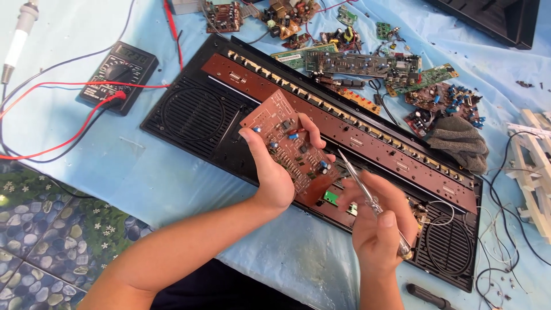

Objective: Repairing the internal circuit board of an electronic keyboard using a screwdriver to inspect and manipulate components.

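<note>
A light blue sheet (189,189) covers the table; pebble-patterned floor (40,252) shows at left in daylight.

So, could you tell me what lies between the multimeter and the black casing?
In the head view, only bare blue cloth separates the multimeter from the black casing.

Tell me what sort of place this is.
Likely an electronics repair bench: a multimeter with red leads, loose circuit boards, and an opened black casing on a blue sheet.
</note>
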